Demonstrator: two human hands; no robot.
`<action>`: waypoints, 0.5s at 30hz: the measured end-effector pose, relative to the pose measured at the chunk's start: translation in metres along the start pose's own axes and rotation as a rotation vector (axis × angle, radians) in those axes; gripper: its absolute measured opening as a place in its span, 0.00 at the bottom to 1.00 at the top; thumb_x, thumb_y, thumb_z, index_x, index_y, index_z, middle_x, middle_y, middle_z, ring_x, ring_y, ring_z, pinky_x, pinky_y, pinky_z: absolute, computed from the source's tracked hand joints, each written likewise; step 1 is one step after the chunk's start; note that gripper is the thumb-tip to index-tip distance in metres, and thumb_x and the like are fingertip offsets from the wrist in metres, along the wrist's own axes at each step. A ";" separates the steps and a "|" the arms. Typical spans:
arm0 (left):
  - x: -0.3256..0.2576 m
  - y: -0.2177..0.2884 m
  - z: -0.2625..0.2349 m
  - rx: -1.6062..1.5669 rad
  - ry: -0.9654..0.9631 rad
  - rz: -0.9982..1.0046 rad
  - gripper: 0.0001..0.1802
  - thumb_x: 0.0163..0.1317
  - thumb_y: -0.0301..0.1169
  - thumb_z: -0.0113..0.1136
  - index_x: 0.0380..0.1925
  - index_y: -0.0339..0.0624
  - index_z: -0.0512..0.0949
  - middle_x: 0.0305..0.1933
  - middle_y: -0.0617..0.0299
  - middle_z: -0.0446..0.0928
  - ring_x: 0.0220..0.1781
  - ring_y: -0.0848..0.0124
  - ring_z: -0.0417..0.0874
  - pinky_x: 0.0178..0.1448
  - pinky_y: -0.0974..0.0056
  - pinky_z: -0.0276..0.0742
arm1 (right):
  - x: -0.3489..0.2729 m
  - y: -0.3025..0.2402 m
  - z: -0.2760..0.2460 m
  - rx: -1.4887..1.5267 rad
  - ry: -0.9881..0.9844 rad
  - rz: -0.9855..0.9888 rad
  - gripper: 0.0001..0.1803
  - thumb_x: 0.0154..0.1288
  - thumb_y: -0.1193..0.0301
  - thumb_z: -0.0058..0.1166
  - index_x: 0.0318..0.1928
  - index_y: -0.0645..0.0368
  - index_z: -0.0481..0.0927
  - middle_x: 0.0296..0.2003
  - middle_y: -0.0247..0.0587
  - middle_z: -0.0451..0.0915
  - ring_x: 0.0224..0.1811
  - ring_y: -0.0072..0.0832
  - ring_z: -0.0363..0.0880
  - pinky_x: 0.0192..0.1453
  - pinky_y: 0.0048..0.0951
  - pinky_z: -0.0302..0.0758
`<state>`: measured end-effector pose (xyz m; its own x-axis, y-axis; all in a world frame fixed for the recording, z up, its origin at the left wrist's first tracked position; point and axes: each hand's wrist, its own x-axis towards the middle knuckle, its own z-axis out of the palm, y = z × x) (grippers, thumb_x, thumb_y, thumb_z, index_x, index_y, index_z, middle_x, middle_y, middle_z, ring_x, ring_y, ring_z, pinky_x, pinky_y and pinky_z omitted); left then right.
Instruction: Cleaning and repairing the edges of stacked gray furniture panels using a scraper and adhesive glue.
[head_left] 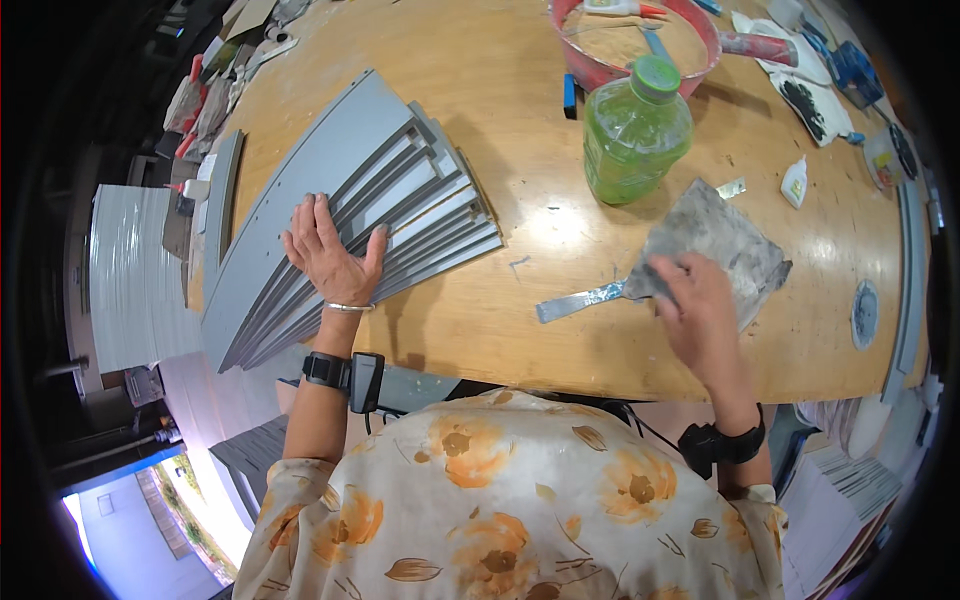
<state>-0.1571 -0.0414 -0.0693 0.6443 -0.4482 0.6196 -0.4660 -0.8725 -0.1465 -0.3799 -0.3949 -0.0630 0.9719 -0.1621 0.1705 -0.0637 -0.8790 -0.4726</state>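
A fanned stack of grey flat panels (330, 130) with cut-out slots lies at the left of the table. My left hand (335, 260) rests on it, fingers spread and thumb apart. A grey, stained cloth (725, 240) lies crumpled to the right. Over its left part is my right hand (695, 305), slightly blurred, its fingers loosely bent and the thumb apart. I cannot tell whether it touches the cloth. A flat metal strip (580, 301), like a small ruler, pokes out from the cloth's left corner.
A green-capped bottle (637, 140) of green liquid stands behind the cloth. Beyond it sits a red pan (590, 62) with a glue bottle across it. A small white glue bottle (795, 183) and a grey round lid (865, 314) lie at right. Stacked white sheets (135, 275) stand left.
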 end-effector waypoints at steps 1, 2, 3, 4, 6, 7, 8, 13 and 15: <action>-0.001 0.000 0.000 0.002 -0.008 -0.006 0.44 0.51 0.52 0.62 0.63 0.38 0.60 0.65 0.52 0.61 0.70 0.56 0.57 0.71 0.46 0.41 | 0.004 -0.011 0.006 0.112 -0.006 -0.066 0.21 0.51 0.76 0.57 0.49 0.55 0.77 0.40 0.42 0.74 0.45 0.40 0.73 0.51 0.39 0.68; -0.001 0.001 -0.001 0.000 -0.007 -0.013 0.44 0.51 0.52 0.62 0.63 0.38 0.60 0.65 0.52 0.61 0.70 0.56 0.57 0.71 0.46 0.41 | 0.007 -0.022 0.011 0.220 -0.011 -0.129 0.19 0.52 0.77 0.55 0.48 0.55 0.77 0.39 0.42 0.74 0.45 0.39 0.73 0.50 0.39 0.68; -0.001 0.001 -0.001 0.000 -0.007 -0.016 0.45 0.51 0.52 0.62 0.63 0.38 0.60 0.65 0.52 0.61 0.70 0.56 0.57 0.71 0.46 0.41 | 0.010 -0.032 0.018 0.214 -0.014 -0.132 0.19 0.52 0.77 0.55 0.48 0.55 0.77 0.39 0.42 0.74 0.45 0.39 0.73 0.50 0.39 0.68; -0.001 0.000 -0.001 0.003 -0.006 -0.021 0.45 0.51 0.52 0.62 0.63 0.38 0.60 0.65 0.52 0.61 0.70 0.56 0.57 0.71 0.46 0.40 | 0.013 -0.042 0.029 0.281 -0.074 -0.189 0.18 0.53 0.77 0.53 0.47 0.55 0.78 0.38 0.41 0.74 0.44 0.38 0.73 0.49 0.37 0.69; 0.000 0.000 0.001 -0.013 0.002 -0.024 0.44 0.51 0.52 0.62 0.63 0.38 0.60 0.65 0.52 0.61 0.69 0.56 0.57 0.71 0.46 0.40 | 0.015 -0.044 0.046 0.334 -0.136 -0.238 0.16 0.54 0.77 0.52 0.46 0.54 0.79 0.37 0.40 0.74 0.43 0.37 0.73 0.48 0.36 0.69; -0.001 0.001 0.001 -0.024 0.004 -0.022 0.44 0.51 0.52 0.62 0.63 0.38 0.61 0.65 0.52 0.62 0.69 0.56 0.58 0.71 0.46 0.40 | 0.016 -0.040 0.055 0.217 -0.110 -0.256 0.14 0.55 0.78 0.51 0.44 0.56 0.79 0.36 0.40 0.75 0.42 0.37 0.73 0.47 0.35 0.70; 0.000 0.001 0.001 -0.033 0.000 -0.030 0.44 0.51 0.52 0.62 0.63 0.38 0.61 0.65 0.52 0.62 0.69 0.56 0.58 0.71 0.46 0.40 | 0.017 -0.038 0.061 0.100 -0.085 -0.273 0.12 0.55 0.78 0.50 0.42 0.57 0.79 0.34 0.39 0.75 0.41 0.37 0.73 0.46 0.35 0.70; 0.001 -0.001 0.000 -0.038 -0.001 -0.029 0.44 0.51 0.52 0.62 0.62 0.38 0.61 0.64 0.52 0.62 0.69 0.57 0.59 0.70 0.47 0.41 | 0.034 -0.046 0.067 0.176 -0.085 -0.190 0.07 0.59 0.75 0.50 0.37 0.61 0.78 0.31 0.39 0.75 0.36 0.35 0.73 0.42 0.34 0.70; 0.002 0.000 -0.002 -0.047 -0.007 -0.037 0.44 0.51 0.51 0.62 0.62 0.37 0.61 0.64 0.52 0.62 0.69 0.57 0.59 0.70 0.47 0.41 | 0.048 -0.060 0.072 0.290 -0.021 -0.134 0.06 0.62 0.74 0.49 0.38 0.61 0.77 0.30 0.38 0.75 0.32 0.33 0.74 0.39 0.33 0.71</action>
<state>-0.1572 -0.0413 -0.0663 0.6661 -0.4170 0.6184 -0.4697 -0.8786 -0.0866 -0.3135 -0.3173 -0.0883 0.9720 -0.0412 0.2312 0.1296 -0.7269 -0.6744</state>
